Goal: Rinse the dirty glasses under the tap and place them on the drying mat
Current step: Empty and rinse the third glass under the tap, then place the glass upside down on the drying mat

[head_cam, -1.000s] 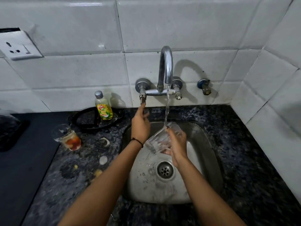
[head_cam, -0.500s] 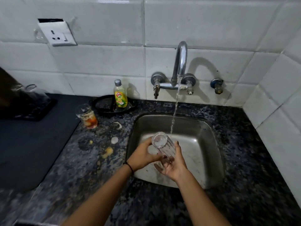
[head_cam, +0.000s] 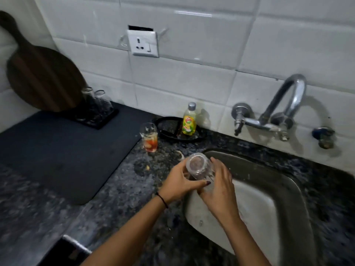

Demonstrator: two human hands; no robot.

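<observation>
I see both hands closed around one clear glass (head_cam: 198, 167) at the left rim of the steel sink (head_cam: 288, 191). The left hand (head_cam: 179, 182) has its grip wrapped on the glass from the left; the right hand (head_cam: 219, 186) is clamped on it from the right. The glass looks empty, its round end tipped toward my camera; whether that end is the base or the mouth I cannot tell.

On the speckled tabletop (head_cam: 115, 189) a second glass (head_cam: 149, 137) stands upright with reddish liquid and pale bits in its bottom. Behind it a black tray (head_cam: 169, 125) holds a bottle of yellow dish soap (head_cam: 189, 120).

Farther left lies the dark drying mat (head_cam: 63, 156). At its back a small black rack (head_cam: 96, 118) carries two clear glasses (head_cam: 98, 100), both apparently empty.
</observation>
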